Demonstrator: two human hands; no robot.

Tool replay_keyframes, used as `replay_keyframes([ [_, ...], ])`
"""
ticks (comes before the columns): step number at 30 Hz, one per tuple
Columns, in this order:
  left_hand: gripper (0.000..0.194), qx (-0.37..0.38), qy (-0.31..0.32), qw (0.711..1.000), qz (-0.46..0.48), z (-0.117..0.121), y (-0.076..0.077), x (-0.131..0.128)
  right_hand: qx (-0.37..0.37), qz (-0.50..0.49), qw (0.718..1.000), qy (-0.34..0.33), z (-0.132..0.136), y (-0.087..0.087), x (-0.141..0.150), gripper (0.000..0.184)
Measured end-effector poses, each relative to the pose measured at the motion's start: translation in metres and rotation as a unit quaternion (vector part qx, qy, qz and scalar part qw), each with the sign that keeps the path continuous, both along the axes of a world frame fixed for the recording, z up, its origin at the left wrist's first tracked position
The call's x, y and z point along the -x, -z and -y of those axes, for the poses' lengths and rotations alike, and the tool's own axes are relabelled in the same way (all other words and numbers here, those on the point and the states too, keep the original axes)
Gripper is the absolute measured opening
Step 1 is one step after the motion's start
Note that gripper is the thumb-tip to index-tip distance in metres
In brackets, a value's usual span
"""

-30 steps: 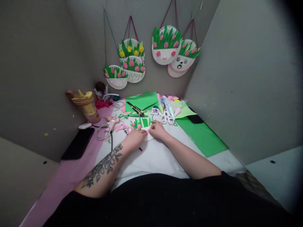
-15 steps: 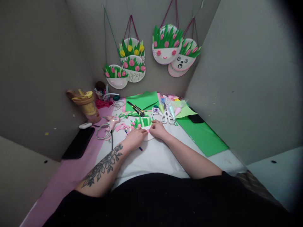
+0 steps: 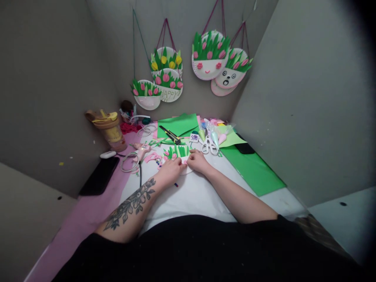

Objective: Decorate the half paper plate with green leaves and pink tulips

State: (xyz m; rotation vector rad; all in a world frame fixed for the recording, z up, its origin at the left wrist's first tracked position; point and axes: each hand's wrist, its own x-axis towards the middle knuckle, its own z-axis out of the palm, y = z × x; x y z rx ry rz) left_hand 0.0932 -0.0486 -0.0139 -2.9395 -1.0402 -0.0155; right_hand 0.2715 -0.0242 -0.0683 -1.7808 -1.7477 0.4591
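Observation:
A white paper plate basket (image 3: 190, 171) lies on the white table covering before me, with green paper leaves (image 3: 176, 150) and small pink paper tulips along its top. My left hand (image 3: 172, 171) rests over its left front, fingers bent and fingertips together at the plate's face. From the right, my right hand (image 3: 197, 161) is closed in a pinch, its fingertips almost meeting those of the left. Between them shows a small pink piece (image 3: 185, 161) on the white front; the fingers partly cover it, and what exactly they grip is hidden.
Behind the plate lie a utility knife (image 3: 170, 135), green paper (image 3: 183, 121), and white-handled scissors (image 3: 209, 145). A pink glue gun (image 3: 141, 152) with its cable, a phone (image 3: 100, 176) and a tumbler (image 3: 110, 131) stand left. Green sheets (image 3: 255, 172) lie right; finished plate baskets (image 3: 209, 68) hang behind.
My left fingers have bent more and drawn in slightly, while the right hand keeps its pinch at the plate. The whole view has shifted a little.

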Motion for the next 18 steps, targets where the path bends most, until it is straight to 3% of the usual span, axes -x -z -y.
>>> replay_keyframes([
  [18, 0.032, -0.006, 0.007, 1.0, 0.021, 0.0016, 0.0048, 0.0013, -0.005, 0.002, 1.0, -0.006, 0.0025, -0.0009, -0.0018, 0.01],
])
